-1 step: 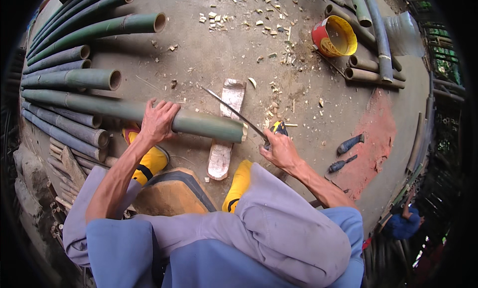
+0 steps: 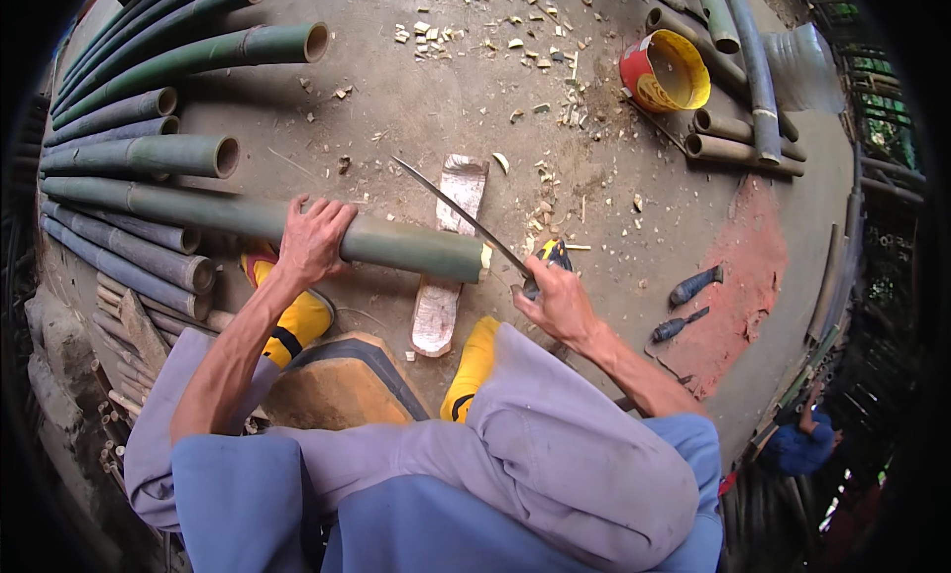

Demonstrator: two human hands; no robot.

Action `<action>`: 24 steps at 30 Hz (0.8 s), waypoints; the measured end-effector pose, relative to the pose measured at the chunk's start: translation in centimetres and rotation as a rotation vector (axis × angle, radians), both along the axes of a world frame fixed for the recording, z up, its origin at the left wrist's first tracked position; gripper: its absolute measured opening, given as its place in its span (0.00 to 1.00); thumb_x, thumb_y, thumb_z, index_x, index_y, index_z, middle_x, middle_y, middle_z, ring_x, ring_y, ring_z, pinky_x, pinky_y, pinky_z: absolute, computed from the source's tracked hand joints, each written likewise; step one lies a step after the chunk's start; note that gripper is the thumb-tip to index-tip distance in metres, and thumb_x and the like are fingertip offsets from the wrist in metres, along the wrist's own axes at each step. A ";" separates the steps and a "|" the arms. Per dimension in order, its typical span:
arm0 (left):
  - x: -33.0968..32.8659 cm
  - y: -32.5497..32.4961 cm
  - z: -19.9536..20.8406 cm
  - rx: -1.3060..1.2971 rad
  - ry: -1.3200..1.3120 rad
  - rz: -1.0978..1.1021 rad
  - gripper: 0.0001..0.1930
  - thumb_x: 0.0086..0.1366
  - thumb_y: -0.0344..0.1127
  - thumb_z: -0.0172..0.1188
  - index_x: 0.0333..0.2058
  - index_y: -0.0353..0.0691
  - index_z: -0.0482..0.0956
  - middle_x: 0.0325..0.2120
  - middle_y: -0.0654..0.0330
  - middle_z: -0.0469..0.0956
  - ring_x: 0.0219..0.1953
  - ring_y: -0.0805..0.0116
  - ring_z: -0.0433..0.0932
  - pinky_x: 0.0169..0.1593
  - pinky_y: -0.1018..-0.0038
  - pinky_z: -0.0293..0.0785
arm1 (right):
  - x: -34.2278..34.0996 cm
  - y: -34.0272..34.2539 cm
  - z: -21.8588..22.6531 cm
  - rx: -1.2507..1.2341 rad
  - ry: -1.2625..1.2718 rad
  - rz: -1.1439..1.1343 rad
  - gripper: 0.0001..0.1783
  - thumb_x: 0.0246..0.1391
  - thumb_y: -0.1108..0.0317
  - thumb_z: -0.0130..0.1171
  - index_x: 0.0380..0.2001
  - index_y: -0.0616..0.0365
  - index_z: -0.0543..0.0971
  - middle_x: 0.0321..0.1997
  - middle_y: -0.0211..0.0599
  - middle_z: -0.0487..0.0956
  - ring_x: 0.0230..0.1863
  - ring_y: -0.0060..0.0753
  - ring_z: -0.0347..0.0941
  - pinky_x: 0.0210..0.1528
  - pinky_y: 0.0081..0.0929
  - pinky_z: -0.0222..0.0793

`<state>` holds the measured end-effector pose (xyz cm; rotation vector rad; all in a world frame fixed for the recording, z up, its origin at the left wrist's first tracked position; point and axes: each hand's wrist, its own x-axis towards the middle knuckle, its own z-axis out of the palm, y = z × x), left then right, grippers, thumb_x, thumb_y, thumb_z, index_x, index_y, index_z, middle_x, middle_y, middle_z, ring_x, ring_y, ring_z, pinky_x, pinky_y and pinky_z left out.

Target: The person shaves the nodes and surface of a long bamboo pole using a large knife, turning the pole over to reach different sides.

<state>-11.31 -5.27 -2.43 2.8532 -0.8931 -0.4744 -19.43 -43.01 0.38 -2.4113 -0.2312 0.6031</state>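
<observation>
Green bamboo pole (image 2: 416, 246) stretches mid-left to centre, left hand (image 2: 317, 241) clasping it, right hand (image 2: 561, 301) gripping a long blade (image 2: 456, 208) beside its pale end (image 2: 485, 263). The blade has barely shifted; no fresh cut shows. Beyond, upper centre: scattered chips (image 2: 431, 40).

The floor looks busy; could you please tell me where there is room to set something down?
Floor between the right hand and the two dark objects is nearly bare, as is the strip right of the red patch. Crowded: leftward, with poles; beyond the block, with chips.
</observation>
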 end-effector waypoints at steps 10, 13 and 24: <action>0.3 -0.1 -0.5 -0.033 -0.060 0.027 0.43 0.27 0.40 0.78 0.50 0.48 0.72 0.42 0.65 0.77 0.48 0.64 0.76 0.59 0.53 0.63 | 1.3 0.1 0.0 0.064 -0.117 -0.013 0.16 0.51 0.67 0.65 0.39 0.61 0.71 0.26 0.59 0.77 0.29 0.59 0.78 0.29 0.45 0.74; 0.2 0.0 -0.8 -0.062 -0.114 0.012 0.41 0.28 0.39 0.76 0.49 0.48 0.73 0.41 0.64 0.77 0.47 0.64 0.76 0.59 0.54 0.63 | 1.2 0.2 -0.1 0.291 -0.449 0.049 0.16 0.51 0.67 0.65 0.40 0.61 0.72 0.28 0.56 0.78 0.32 0.59 0.79 0.31 0.43 0.76; -0.4 -0.3 -1.2 -0.099 -0.192 0.054 0.41 0.27 0.36 0.75 0.49 0.48 0.73 0.44 0.65 0.78 0.50 0.65 0.76 0.60 0.54 0.61 | 0.5 -0.4 -1.3 -0.040 -0.201 0.118 0.14 0.50 0.69 0.64 0.38 0.59 0.71 0.27 0.53 0.77 0.30 0.56 0.79 0.29 0.44 0.76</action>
